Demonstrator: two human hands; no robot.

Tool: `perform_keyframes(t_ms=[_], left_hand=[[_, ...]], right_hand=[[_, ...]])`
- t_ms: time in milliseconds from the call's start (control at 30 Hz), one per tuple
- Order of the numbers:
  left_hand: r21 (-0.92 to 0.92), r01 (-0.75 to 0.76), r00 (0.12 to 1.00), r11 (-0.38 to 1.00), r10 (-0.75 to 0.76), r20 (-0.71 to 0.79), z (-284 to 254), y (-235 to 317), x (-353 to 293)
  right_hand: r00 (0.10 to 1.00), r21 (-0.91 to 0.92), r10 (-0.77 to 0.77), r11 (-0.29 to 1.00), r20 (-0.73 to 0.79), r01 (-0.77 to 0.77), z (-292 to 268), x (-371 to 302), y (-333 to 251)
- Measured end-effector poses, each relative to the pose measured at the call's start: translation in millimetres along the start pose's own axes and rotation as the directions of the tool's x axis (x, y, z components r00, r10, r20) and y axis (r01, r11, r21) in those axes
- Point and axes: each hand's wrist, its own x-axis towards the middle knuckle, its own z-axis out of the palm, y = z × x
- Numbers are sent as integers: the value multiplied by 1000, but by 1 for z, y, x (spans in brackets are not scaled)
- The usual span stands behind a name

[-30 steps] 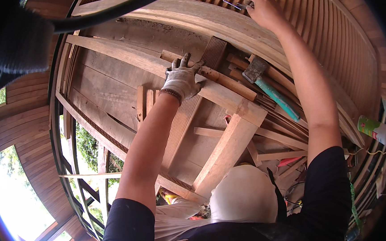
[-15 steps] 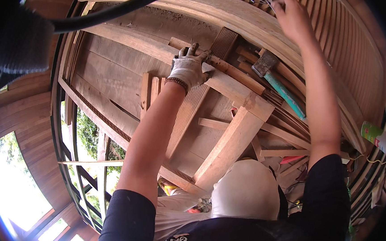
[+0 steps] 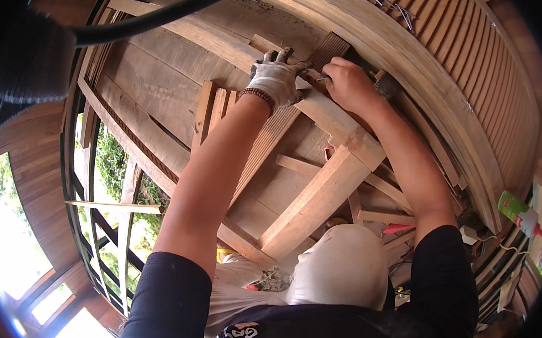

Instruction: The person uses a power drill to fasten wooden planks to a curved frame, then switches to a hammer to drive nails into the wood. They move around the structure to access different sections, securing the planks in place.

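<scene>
My left hand (image 3: 275, 81), in a grey-white work glove with dark fingertips, grips a long wooden beam (image 3: 208, 38) from above. Beside it, my bare right hand (image 3: 350, 87) pinches a small metal nail (image 3: 323, 78) at the beam's far side. The nail's tip lies close to the gloved fingers; whether it touches wood I cannot tell. Just past my right wrist shows the dark head of a hammer (image 3: 388, 87); my forearm hides its handle. Several loose nails (image 3: 391, 6) lie on the slatted wood panel (image 3: 456, 36) at the far right.
A co-worker's head, wrapped in pale cloth (image 3: 337, 268), is close below my arms. A thick timber (image 3: 314, 200) joins the beam at a corner. Loose boards (image 3: 263, 147) lie underneath. At right stands a green-and-white bottle (image 3: 519, 213). A black cable (image 3: 166, 19) crosses the upper left.
My right hand has come down from the loose nails to the beam beside my left hand, carrying a nail. My left hand still holds the beam. The view has shifted slightly.
</scene>
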Motion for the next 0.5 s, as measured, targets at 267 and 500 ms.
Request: perform_keyframes(t_ms=[267, 500], left_hand=[[32, -9, 1000, 999, 9, 25, 1, -3, 0], [7, -20, 1000, 1000, 20, -15, 4, -5, 2]], right_hand=[[977, -225, -146, 958, 154, 179, 15, 23, -26], [930, 51, 282, 959, -236, -278, -44, -71, 18]])
